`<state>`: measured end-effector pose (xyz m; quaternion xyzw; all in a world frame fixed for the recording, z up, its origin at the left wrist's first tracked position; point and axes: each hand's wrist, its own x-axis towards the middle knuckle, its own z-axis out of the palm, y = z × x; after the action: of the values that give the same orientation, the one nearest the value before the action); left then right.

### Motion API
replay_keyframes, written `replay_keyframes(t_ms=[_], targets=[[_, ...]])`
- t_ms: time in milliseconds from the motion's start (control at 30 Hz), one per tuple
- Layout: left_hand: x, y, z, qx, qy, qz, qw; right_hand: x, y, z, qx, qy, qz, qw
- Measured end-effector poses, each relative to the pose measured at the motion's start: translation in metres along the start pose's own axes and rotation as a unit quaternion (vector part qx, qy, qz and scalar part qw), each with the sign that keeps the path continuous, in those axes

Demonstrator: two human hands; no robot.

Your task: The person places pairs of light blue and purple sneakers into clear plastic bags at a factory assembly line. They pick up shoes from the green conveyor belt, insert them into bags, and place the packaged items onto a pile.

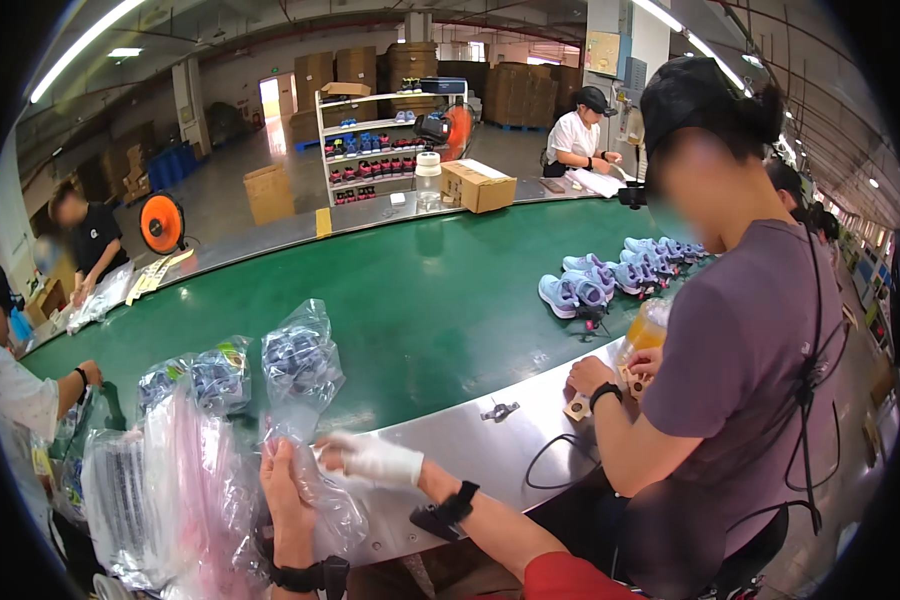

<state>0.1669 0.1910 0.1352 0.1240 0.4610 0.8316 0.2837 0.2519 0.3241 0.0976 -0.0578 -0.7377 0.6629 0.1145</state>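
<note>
In the head view, the left hand [288, 495] closes on clear plastic film [332, 505] over the near metal edge [470, 434] of the green belt [400, 300]. The film runs up to a clear bag [303, 365] on the belt just past that edge, holding what look like blue-grey shoes; whether film and bag are one piece I cannot tell. The right hand [375, 460], in a white covering, is beside the film, fingers blurred, so I cannot tell whether they grip it.

Left of the bag, toward the belt's near left corner, are more packed bags [195, 375] with similar blue-grey contents. A pile of clear sleeves [175, 500], partly pink-tinted, lies nearer the person.

Near the belt's right end, light-blue shoes [575, 285] stand unbagged in rows. A clear tub [652, 325] with yellow-orange contents sits by the near edge, beside a co-worker [740, 330]. On the far metal edge rests a cardboard box [478, 187], its inside hidden; behind it, a white rack [322, 150] carries shoes on several shelves.
</note>
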Motion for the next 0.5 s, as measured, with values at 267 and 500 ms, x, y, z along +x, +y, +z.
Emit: replay_keyframes(t_ms=[267, 500], targets=[[-0.025, 0.038, -0.005, 0.023, 0.009, 0.09, 0.996, -0.061, -0.008, -0.024, -0.193, 0.203, 0.048, 0.959], [-0.026, 0.01, -0.013, 0.182, 0.026, 0.212, 0.96, -0.065, -0.055, 0.019, -0.406, 0.314, -0.212, 0.831]])
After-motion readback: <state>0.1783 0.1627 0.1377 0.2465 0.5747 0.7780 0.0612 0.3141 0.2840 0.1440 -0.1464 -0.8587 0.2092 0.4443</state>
